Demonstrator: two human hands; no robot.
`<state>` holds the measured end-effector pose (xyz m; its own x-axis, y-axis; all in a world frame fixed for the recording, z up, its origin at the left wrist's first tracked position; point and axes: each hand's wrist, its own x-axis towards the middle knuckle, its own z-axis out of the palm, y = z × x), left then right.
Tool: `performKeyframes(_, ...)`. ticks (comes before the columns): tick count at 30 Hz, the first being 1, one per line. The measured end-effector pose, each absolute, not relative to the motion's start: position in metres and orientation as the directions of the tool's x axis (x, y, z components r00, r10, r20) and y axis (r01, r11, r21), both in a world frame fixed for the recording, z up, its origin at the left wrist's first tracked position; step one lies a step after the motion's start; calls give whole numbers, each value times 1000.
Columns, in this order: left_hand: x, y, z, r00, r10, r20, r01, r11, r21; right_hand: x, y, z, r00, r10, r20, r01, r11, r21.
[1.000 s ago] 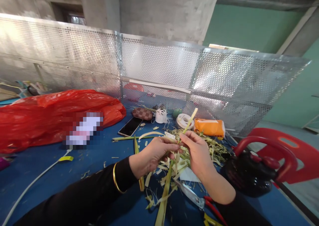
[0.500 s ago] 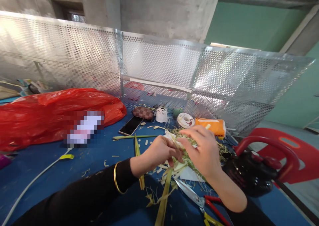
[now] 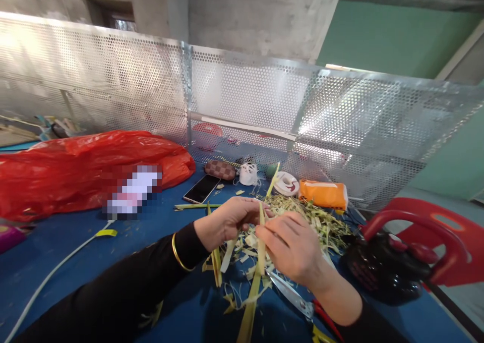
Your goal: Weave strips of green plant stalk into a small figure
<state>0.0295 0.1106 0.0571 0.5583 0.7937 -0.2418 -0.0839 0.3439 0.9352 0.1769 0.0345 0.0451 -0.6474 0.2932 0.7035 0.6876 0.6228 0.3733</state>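
Both hands meet over a litter of plant scraps on the blue table. My left hand (image 3: 234,219) is closed on a pale leaf strip (image 3: 261,254), its wrist wearing a gold bangle (image 3: 176,252). My right hand (image 3: 291,244) pinches the same strip from the right. A greenish stalk piece (image 3: 273,179) sticks up beyond the fingers; whether it joins the held strip is hidden. Below the hands lies a long green leaf strip (image 3: 247,310). Garden shears (image 3: 291,292) with red handles lie under my right forearm, partly covered.
Shredded leaf pieces (image 3: 321,219) heap behind my right hand. A black pot (image 3: 381,272) with a red handle stands right. Along the back are a phone (image 3: 202,188), checkered case (image 3: 220,170), tape roll (image 3: 286,183) and orange pack (image 3: 323,194). A red plastic bag (image 3: 75,176) lies left.
My right hand has lowered and closed in on the strip beside my left hand. The strip now hangs upright between them, and a stalk end shows above. The view has shifted slightly.
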Motion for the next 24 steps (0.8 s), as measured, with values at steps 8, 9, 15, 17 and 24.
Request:
performKeyframes(8, 27, 116, 66, 561, 746, -358, -237, 560, 794, 174, 42, 40, -789, 379, 483, 606, 604, 517)
performKeyframes(9, 28, 115, 65, 561, 750, -349, -248, 555, 794, 175, 42, 40, -774, 381, 506, 619, 624, 477)
performKeyframes(15, 36, 106, 54, 556, 792, -251, -300, 473, 829, 168, 41, 34, -718, 363, 594, 669, 595, 445)
performKeyframes(17, 38, 102, 51, 540, 805, -247, -304, 460, 834, 163, 42, 32, -735, 368, 570, 662, 569, 488)
performKeyframes(24, 42, 93, 53, 552, 778, -299, -282, 512, 811, 159, 44, 22, -721, 308, 621, 663, 567, 489)
